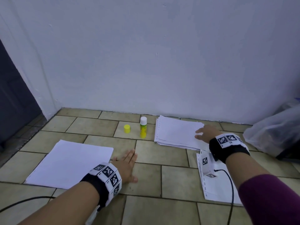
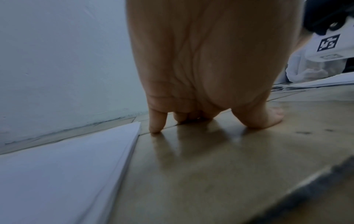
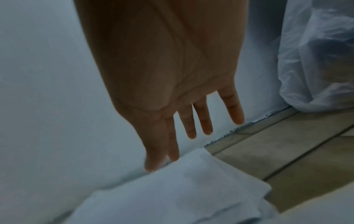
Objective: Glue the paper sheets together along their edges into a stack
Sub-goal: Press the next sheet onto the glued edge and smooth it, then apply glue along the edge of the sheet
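A flat stack of white sheets (image 1: 69,163) lies on the tiled floor at the left, also in the left wrist view as the stack (image 2: 63,171). My left hand (image 1: 128,164) rests flat on the tiles just right of it, fingers straight, fingertips (image 2: 155,127) touching the floor. A looser pile of sheets (image 1: 177,133) lies at the back right. My right hand (image 1: 203,133) reaches over its right edge with fingers (image 3: 203,121) spread and straight, holding nothing. An uncapped yellow glue stick (image 1: 143,127) stands between the piles, its yellow cap (image 1: 127,128) beside it.
More punched sheets (image 1: 217,184) lie at the front right under my right forearm, with a black cable (image 1: 230,181) over them. A translucent plastic bag (image 1: 274,132) sits at the far right. The white wall (image 1: 146,54) closes the back; a dark door (image 1: 14,98) is on the left.
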Available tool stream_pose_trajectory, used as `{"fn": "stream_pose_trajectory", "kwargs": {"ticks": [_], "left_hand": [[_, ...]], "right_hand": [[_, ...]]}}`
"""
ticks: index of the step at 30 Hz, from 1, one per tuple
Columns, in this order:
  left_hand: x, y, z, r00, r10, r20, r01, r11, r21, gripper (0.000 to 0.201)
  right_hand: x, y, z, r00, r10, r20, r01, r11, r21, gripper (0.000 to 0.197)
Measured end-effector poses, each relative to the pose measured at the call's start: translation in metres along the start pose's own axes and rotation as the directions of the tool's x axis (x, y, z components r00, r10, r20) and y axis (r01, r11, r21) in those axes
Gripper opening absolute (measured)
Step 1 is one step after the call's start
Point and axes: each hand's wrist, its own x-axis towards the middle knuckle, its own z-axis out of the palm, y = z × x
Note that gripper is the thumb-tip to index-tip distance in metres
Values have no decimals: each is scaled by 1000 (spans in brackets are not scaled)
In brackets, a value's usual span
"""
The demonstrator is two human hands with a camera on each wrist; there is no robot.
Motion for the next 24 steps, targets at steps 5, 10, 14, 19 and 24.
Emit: {"fn": "stream_pose_trajectory", "kwargs": {"ticks": [5, 10, 14, 19, 24], "left_hand": [[0, 0, 0, 1000, 5, -1, -5, 1000, 3, 88], [-2, 1, 1, 1000, 3, -29, -4, 1000, -14, 87], [-5, 3, 2, 997, 13, -71, -14, 1000, -13, 85], [-5, 0, 5, 994, 40, -104, -42, 999, -16, 86], [-13, -6, -10, 976, 83, -202, -111, 984, -136, 75]], "right_hand": [[-38, 28, 14, 986, -71, 152, 62, 996, 68, 86], [-78, 37, 56, 941, -94, 324, 99, 995, 2, 100], [-89, 41, 68, 940, -123, 317, 127, 992, 9, 104], [-94, 39, 69, 938, -146, 314, 155, 988, -2, 104], [-100, 39, 64, 935, -149, 322, 153, 988, 11, 100]]}}
